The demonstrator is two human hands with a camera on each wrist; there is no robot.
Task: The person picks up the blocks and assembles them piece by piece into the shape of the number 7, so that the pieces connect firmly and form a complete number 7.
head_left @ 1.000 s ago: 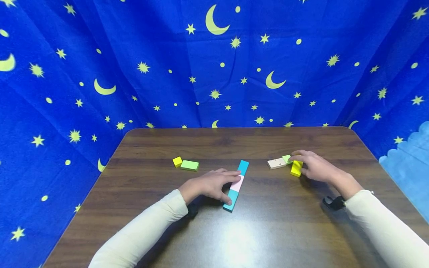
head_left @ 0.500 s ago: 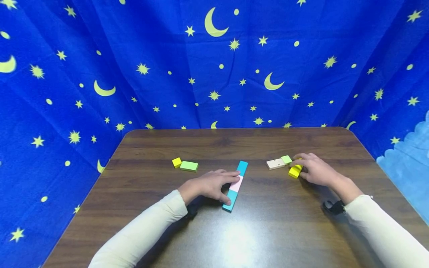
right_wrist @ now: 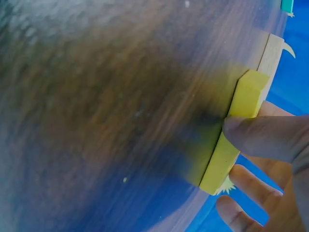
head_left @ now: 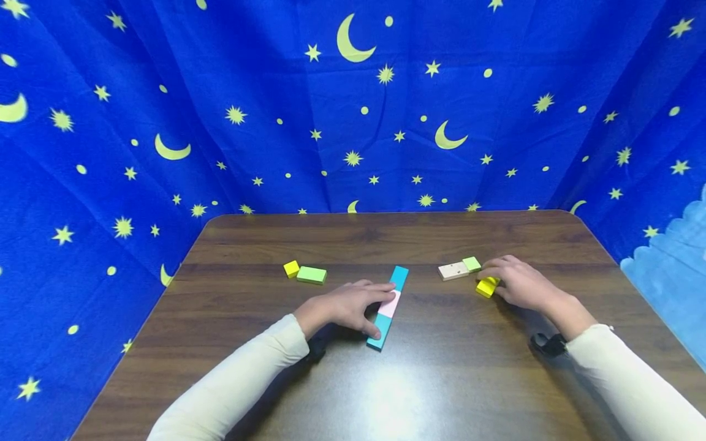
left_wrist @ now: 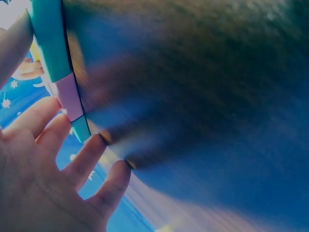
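Observation:
In the head view, my left hand (head_left: 349, 306) rests on a straight row of blocks in the table's middle. The row has a near teal block (head_left: 382, 331), a pink block (head_left: 389, 304) and a far blue-teal block (head_left: 399, 278), touching end to end. My thumb touches the near teal block and a finger touches the pink one; in the left wrist view the fingers spread loosely. On the right, my right hand (head_left: 521, 285) pinches a yellow block (right_wrist: 224, 159) between thumb and fingers, low at the tabletop. Fingers hide part of that block in the head view.
A pale wooden block (head_left: 453, 271) touches a small light green block (head_left: 471, 264), just left of my right hand. Farther left lie a small yellow block (head_left: 291, 269) and a green block (head_left: 311, 275). A blue star-patterned curtain (head_left: 287, 92) surrounds the brown table (head_left: 248, 233).
My right hand has turned the yellow block and drawn it slightly nearer, away from the small light green block. My left hand and its row stay put.

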